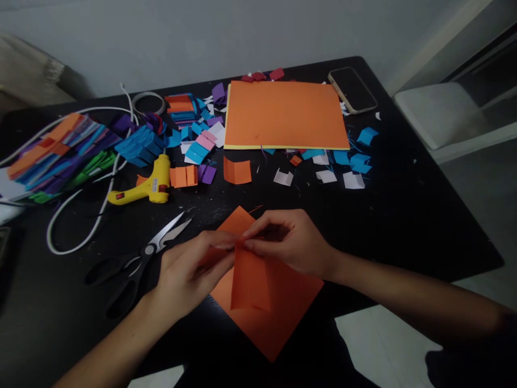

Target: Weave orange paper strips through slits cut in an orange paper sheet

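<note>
Both hands meet over an orange paper sheet [278,328] that lies turned cornerwise near the table's front edge. Between them hangs a smaller folded piece of orange paper [249,280], pinched at its top edge. My left hand [194,264] grips that edge from the left, thumb and fingers pressed together. From the right, my right hand [293,240] pinches the same edge close to the left fingertips. The exact fold under the fingertips is hidden. Black-handled scissors [149,249] lie with blades parted, just left of my left hand.
A yellow glue gun [157,183] lies at left, with a white cable [50,231] looping beside it. Folded coloured paper strips [60,151] are heaped at far left. Stacked orange sheets [286,116] lie at the back among paper scraps, near a phone [352,89].
</note>
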### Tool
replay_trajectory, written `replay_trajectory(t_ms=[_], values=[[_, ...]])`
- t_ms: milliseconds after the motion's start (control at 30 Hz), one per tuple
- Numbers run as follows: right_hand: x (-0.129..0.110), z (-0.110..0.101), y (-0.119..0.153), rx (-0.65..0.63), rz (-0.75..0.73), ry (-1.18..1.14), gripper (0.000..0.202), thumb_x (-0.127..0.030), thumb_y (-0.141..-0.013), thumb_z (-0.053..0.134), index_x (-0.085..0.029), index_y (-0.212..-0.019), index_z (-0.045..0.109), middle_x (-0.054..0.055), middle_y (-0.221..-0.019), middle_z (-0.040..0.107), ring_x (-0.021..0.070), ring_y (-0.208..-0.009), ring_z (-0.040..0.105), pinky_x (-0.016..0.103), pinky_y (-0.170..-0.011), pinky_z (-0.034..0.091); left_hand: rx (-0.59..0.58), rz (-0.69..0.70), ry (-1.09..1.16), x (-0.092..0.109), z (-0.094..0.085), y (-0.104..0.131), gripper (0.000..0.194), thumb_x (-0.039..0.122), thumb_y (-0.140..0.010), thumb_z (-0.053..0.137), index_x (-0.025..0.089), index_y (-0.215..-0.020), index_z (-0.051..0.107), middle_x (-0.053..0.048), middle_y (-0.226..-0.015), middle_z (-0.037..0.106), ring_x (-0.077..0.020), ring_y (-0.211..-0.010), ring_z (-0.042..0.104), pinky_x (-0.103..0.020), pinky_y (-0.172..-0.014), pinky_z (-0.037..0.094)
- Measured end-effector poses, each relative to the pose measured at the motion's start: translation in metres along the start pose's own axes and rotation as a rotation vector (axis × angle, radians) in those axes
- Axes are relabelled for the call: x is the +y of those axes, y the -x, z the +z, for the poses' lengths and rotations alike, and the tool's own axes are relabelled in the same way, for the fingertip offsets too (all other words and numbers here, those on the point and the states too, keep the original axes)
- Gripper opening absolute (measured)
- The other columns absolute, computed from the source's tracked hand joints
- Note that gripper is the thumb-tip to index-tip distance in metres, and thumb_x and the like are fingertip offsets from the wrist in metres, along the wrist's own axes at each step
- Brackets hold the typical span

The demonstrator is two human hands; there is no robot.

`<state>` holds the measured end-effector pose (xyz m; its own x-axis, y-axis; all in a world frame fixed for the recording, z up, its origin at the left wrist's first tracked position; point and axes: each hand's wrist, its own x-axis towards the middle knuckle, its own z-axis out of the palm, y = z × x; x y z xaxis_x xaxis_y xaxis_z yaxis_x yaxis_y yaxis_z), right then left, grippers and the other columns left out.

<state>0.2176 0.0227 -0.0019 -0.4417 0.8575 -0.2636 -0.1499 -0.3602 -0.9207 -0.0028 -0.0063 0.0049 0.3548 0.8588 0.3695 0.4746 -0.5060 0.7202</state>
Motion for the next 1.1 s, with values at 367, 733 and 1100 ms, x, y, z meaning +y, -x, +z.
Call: replay_trajectory(t_ms=[367, 733, 1100], values=[[-0.0023, -0.0024, -0.0014, -0.049, -0.005, 0.067, 0.024, -0.034, -0.075, 0.091, -0.018, -0.086, 0.077, 0.001, -0.075, 0.074, 0.0134, -0.067, 0.069, 0.026, -0.064, 0.057, -0.057, 0.032, 0.046, 0.0000, -0.0023, -0.0026, 0.026, 0.013, -0.094, 0.071, 0.023, -0.118, 0.073, -0.004, -0.102, 0.082, -0.0168, -0.085, 0.080, -0.024, -0.074, 0.066], [0.0012, -0.0034, -0.0019, -0.013, -0.048, 0.054, 0.024, -0.037, -0.075, 0.091, -0.018, -0.087, 0.080, 0.003, -0.080, 0.077, 0.0145, -0.071, 0.071, 0.028, -0.068, 0.059, -0.042, 0.008, 0.008, -0.0007, -0.0013, -0.0042, 0.015, 0.018, -0.096, 0.071, 0.021, -0.110, 0.074, -0.004, -0.097, 0.082, -0.0161, -0.080, 0.080, -0.023, -0.071, 0.065], [-0.0027, -0.0028, -0.0004, -0.020, -0.041, 0.071, 0.017, -0.030, -0.078, 0.087, -0.019, -0.088, 0.079, 0.002, -0.083, 0.077, 0.0148, -0.074, 0.074, 0.027, -0.070, 0.061, -0.112, 0.048, 0.009, -0.0033, -0.0041, -0.0041, 0.023, 0.013, -0.096, 0.068, 0.022, -0.117, 0.071, -0.006, -0.104, 0.081, -0.0180, -0.088, 0.079, -0.025, -0.075, 0.065]])
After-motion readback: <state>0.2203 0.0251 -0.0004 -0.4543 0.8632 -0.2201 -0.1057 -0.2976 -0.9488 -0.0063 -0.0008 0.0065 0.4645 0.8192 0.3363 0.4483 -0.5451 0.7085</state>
